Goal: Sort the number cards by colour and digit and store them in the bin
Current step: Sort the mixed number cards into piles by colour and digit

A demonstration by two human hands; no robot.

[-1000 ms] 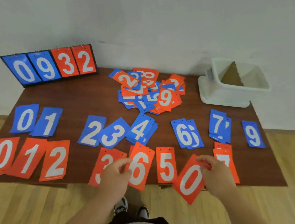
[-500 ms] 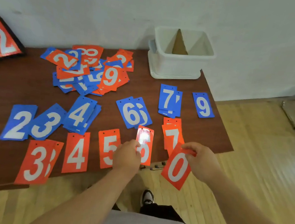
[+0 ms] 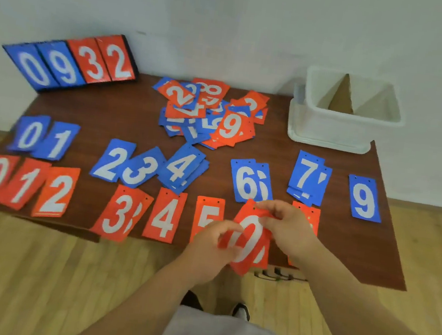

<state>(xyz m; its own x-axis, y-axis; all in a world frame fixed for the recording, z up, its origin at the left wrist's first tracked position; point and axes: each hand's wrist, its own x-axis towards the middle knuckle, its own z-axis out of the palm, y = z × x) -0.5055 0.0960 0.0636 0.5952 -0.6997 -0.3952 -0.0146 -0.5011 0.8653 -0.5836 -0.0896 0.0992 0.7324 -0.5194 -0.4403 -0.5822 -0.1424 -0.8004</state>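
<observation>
Both forearms reach in over the table's (image 3: 115, 115) near edge. The right hand (image 3: 288, 231) pinches the top of the red 0 card (image 3: 251, 240), and the left hand's (image 3: 209, 245) grip curls round its lower left edge. The white bin (image 3: 338, 129) stands at the far right corner. The flip board (image 3: 71, 62) reads 0932.
</observation>
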